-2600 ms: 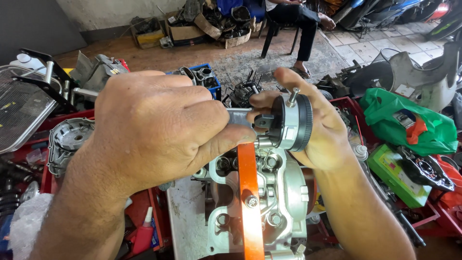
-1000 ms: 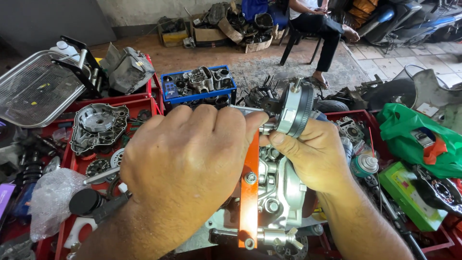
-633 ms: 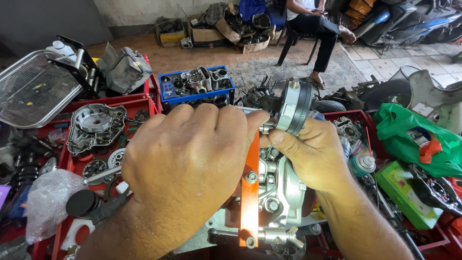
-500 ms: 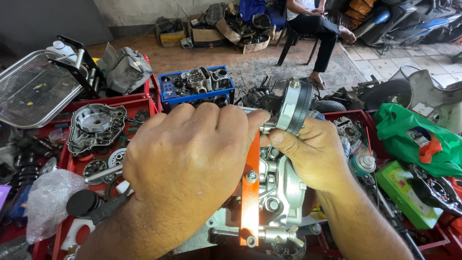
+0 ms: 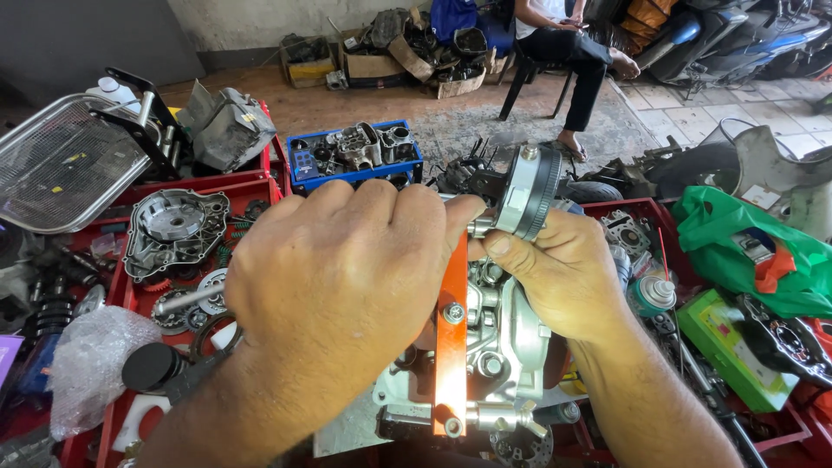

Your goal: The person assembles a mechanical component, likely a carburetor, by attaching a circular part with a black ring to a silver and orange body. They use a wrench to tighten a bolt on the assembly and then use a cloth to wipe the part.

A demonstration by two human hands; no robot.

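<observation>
Two bare hands work a round clamp tool over a small engine at a cluttered repair bench.

At centre frame the left hand (image 5: 347, 277) is curled into a tight fist, its fingertips meeting the metal stem beside the ring-shaped tool (image 5: 527, 192); what lies inside the fist cannot be seen. The right hand (image 5: 568, 273), just right of centre, is closed around the base of that tool, thumb pressed under its ribbed black-and-silver band, holding it tilted above the silver engine casing (image 5: 498, 334). An orange metal bar (image 5: 451, 347) runs down the casing, bolted at top and bottom. Red trays (image 5: 251, 184) of parts fill the left side, a blue crate (image 5: 355, 156) sits above centre, a green bag (image 5: 750, 247) lies at right, and a seated person (image 5: 568, 52) is at upper right.
</observation>
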